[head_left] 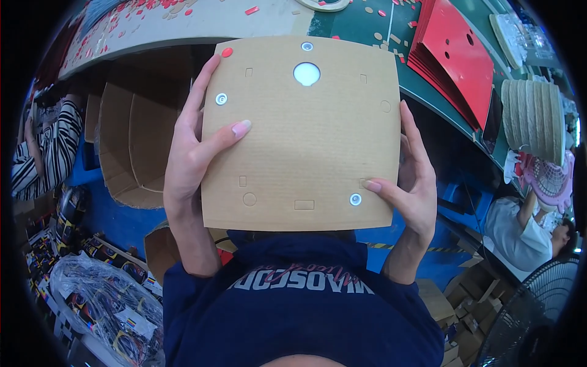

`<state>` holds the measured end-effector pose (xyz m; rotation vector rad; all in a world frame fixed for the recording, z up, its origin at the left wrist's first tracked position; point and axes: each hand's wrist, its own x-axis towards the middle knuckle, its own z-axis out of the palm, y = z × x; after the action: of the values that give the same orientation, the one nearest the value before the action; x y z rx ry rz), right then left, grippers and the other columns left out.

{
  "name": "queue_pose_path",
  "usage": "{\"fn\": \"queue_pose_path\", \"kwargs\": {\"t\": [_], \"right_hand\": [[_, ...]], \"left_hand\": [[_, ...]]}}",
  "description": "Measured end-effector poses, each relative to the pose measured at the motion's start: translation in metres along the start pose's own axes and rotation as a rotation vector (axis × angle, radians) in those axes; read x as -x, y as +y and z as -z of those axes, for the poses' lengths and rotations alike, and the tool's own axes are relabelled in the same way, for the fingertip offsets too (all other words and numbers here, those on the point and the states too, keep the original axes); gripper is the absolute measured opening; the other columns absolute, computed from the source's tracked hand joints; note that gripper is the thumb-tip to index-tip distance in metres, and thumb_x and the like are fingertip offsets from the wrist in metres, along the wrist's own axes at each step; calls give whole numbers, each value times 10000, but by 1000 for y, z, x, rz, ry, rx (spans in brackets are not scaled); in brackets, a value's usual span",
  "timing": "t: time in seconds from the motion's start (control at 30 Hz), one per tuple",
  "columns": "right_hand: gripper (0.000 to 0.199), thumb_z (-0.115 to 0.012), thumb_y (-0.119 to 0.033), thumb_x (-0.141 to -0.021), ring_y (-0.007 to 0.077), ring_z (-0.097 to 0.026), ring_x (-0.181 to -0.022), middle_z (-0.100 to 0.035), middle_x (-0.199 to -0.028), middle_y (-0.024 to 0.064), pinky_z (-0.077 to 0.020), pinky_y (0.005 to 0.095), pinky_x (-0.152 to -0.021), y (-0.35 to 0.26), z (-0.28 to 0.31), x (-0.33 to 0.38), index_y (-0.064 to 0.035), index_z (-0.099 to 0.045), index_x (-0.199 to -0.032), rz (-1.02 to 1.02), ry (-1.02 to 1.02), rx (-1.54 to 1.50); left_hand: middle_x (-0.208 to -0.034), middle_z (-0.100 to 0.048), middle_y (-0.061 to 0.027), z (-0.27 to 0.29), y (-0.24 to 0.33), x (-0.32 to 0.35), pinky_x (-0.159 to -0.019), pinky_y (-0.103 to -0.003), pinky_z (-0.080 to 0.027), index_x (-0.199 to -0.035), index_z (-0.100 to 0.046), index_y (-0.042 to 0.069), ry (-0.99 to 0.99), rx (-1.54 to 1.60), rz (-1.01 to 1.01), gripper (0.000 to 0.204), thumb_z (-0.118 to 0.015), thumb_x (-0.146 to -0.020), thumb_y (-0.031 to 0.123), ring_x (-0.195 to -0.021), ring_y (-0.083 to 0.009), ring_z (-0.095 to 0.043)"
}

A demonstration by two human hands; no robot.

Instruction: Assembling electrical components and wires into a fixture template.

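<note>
A flat brown cardboard panel is held up in front of my chest, its broad face toward me. My left hand grips its left edge, the thumb lying on the face and the fingers partly behind. At the lower right, my right hand clasps the opposite edge with its thumb near a metal eyelet. Two more eyelets sit at the top and upper left. Light shows through a round hole near the top edge. A red round spot marks the upper left corner, and several outlined cut shapes dot the face.
Beyond the panel is a green table strewn with small red and brown scraps. Stacked red sheets stand at its right, near a spool. An open carton is at left; a fan is lower right. Other people sit on both sides.
</note>
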<state>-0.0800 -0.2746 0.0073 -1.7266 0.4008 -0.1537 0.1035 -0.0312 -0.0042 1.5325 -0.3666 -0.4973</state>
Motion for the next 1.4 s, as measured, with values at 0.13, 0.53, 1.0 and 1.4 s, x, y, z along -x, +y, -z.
{"fn": "queue_pose_path", "kwargs": {"t": [0.13,0.53,1.0,1.4], "right_hand": [[1042,-833,-127,-727,295,-505,-1339,-407,-1505,189,-484,440,-1084,3,-4,-7,-40,-282,-1608,48,-5,-59],[873,-737,-211,-784,298,-623,-1210,-524,-1457,223,-531,417,-980,-1,-2,-20,-73,-392,-1574,50,39,78],[840,-787,-298,-748,365,-400,-1469,-385,-1613,177,-352,527,-1181,-27,11,-18,-93,-502,-1511,468,170,784],[1119,-901,-374,-670,391,-428,-1414,-499,-1498,175,-378,478,-1157,-33,0,-37,-33,-340,-1575,316,-60,719]], "left_hand": [[-1431,-500,-265,2,2,-1,-1088,-429,-433,-1593,-329,75,-16,16,15,954,-769,-763,243,-1298,-355,-547],[-1553,-421,-245,12,11,13,-1188,-438,-322,-1553,-414,52,55,-519,-121,842,-704,-799,288,-1447,-337,-410],[-1494,-561,-126,5,43,42,-1204,-669,-107,-1459,-519,14,-438,-806,-299,940,-877,-672,384,-1521,-402,-304],[-1550,-489,-126,-37,48,33,-1192,-609,-231,-1477,-545,131,-305,-993,-405,817,-823,-743,359,-1482,-401,-368]]}}
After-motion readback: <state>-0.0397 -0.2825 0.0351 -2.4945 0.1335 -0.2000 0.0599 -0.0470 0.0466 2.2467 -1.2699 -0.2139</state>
